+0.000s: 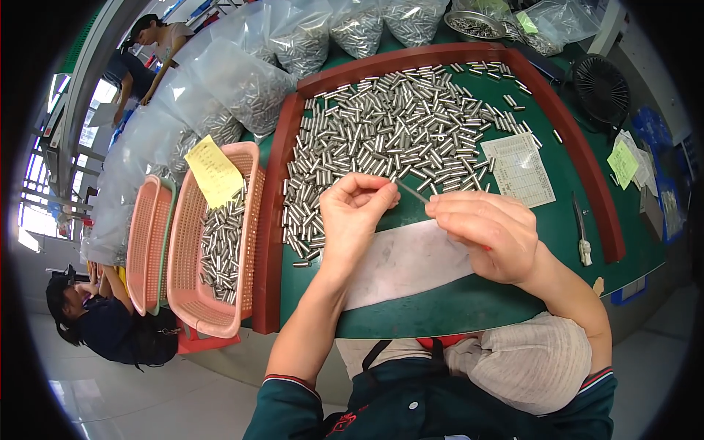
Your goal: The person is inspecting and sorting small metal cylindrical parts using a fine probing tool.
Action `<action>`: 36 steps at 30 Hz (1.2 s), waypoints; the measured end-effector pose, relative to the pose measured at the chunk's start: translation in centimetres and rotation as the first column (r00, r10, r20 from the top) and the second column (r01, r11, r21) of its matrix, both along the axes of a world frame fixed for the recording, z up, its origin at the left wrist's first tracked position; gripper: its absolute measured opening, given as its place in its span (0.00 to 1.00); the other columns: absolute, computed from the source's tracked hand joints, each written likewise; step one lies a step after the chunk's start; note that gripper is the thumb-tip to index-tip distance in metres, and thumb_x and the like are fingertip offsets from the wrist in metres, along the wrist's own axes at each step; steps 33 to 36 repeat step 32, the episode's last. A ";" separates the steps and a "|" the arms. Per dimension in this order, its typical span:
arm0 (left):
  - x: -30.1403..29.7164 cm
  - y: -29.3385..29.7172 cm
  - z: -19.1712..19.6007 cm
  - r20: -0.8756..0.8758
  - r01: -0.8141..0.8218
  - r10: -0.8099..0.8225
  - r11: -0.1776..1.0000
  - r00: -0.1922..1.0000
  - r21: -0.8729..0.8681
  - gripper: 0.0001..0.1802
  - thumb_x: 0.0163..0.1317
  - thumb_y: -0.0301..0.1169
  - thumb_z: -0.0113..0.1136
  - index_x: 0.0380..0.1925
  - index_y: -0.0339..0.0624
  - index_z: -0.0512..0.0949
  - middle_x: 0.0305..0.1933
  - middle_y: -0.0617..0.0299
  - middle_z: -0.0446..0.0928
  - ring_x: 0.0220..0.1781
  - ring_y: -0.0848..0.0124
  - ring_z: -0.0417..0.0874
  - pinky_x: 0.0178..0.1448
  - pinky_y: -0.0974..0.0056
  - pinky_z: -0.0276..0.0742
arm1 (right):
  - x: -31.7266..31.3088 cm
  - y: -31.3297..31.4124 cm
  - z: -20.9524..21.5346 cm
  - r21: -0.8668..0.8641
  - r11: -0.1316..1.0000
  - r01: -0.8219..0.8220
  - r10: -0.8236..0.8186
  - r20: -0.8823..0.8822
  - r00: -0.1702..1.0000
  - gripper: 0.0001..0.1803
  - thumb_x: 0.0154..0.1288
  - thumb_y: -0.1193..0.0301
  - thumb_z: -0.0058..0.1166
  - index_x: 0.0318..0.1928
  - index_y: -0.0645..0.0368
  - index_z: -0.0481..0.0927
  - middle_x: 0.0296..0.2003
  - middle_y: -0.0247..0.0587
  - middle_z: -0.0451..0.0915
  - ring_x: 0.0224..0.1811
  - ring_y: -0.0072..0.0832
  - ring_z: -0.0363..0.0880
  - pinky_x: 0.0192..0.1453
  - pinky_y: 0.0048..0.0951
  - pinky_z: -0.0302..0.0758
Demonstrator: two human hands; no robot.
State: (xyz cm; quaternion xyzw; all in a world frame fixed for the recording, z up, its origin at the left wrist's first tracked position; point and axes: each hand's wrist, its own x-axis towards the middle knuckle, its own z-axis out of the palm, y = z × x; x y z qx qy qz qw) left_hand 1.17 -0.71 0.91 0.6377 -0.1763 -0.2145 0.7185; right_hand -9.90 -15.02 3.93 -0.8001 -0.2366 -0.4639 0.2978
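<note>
I see a dark green bench [469, 304] edged by a reddish-brown wooden rim [270, 242], shiny silver metal cylinders [381, 132] spread over it, a pink slatted plastic basket [187, 286] bearing a pale yellow paper note [213, 172], and a white gridded paper sheet [522, 170].

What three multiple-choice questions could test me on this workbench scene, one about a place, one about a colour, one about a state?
1. Where does the yellow note lie?
A. On the pink basket
B. On the printed sheet
C. On the floor

2. What colour is the work surface under the metal pins?
A. Blue
B. Green
C. White

3. What is the right hand doing?
A. Resting flat and open
B. Pinching a thin rod
C. Lifting a bag

Answers:
1 A, the note rests across the basket's rim.
2 B, green mat shows inside the red-brown frame.
3 B, its fingertips close on the rod, whose far end meets the left hand.
</note>
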 end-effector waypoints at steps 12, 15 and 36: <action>0.0 -0.2 -0.1 -0.089 0.026 -0.027 0.999 0.996 -0.019 0.04 0.51 0.20 0.60 0.27 0.32 0.74 0.25 0.59 0.77 0.28 0.75 0.79 0.36 0.75 0.76 | 0.0 -0.2 0.3 0.060 0.998 0.032 -0.033 0.021 0.999 0.09 0.43 0.85 0.55 0.30 0.67 0.73 0.24 0.47 0.77 0.26 0.37 0.79 0.30 0.30 0.79; -0.1 -0.2 -0.1 -0.086 0.032 -0.034 0.999 0.996 -0.032 0.04 0.51 0.20 0.60 0.28 0.32 0.75 0.25 0.59 0.77 0.28 0.76 0.79 0.36 0.75 0.75 | 0.1 -0.2 0.2 0.054 0.998 0.030 -0.032 0.029 0.999 0.10 0.43 0.85 0.55 0.30 0.67 0.73 0.24 0.47 0.77 0.26 0.37 0.79 0.29 0.30 0.79; 0.1 -0.4 -0.7 -0.060 0.029 -0.032 0.998 0.998 -0.058 0.06 0.50 0.22 0.61 0.29 0.32 0.75 0.26 0.59 0.78 0.27 0.77 0.79 0.35 0.76 0.75 | -0.7 -0.3 0.6 -0.069 0.994 0.081 -0.080 0.020 0.997 0.12 0.46 0.74 0.62 0.32 0.64 0.74 0.28 0.45 0.78 0.27 0.34 0.80 0.28 0.27 0.79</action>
